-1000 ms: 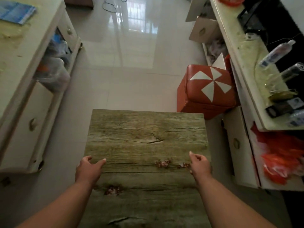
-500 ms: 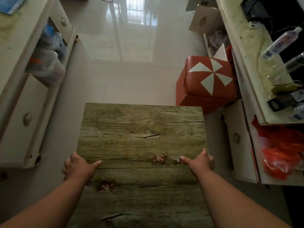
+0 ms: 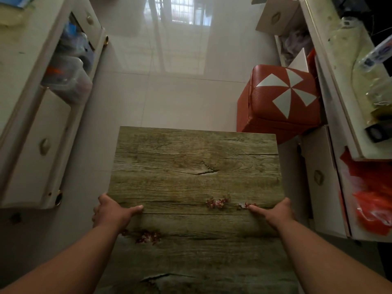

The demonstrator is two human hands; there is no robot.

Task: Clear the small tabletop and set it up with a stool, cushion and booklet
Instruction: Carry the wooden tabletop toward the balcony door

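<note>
Floor (image 3: 186,96): pale glossy tile, running between two cabinet runs; it reflects a barred window at the far end.

Left cabinet (image 3: 40,132): cream, drawers with oval pulls; one open bay holds a clear plastic tub (image 3: 67,79).

Right cabinet (image 3: 326,170): cream, its top cluttered with bottles and small boxes; red plastic bags (image 3: 371,200) spill from the lower shelf.

Bench (image 3: 195,170): small tabletop, wood-grain print, bare apart from printed red flower specks. It lies in the middle of the aisle, directly before the person, its far right corner close to the stool.

Handling, bench: judged stiff and flat, moderately heavy, smooth on top and so likely slippery under a palm. Best taken at both side edges, thumbs over and fingers under, held level.

Stool (image 3: 282,102): red padded cube with a white pinwheel pattern, on the floor against the right cabinet, beyond the bench. Judged light, soft-sided, easy to lift by its flanks.

Left hand (image 3: 112,211): grip clenched on the bench's left edge, thumb lying across the top, fingers curled out of sight below.

Right hand (image 3: 275,211): grip clenched on the right edge, thumb pointing inward on top.

Bench to grip: held between both hands, about midway along its sides.

Cushion, booklet: not identifiable with certainty.
</note>
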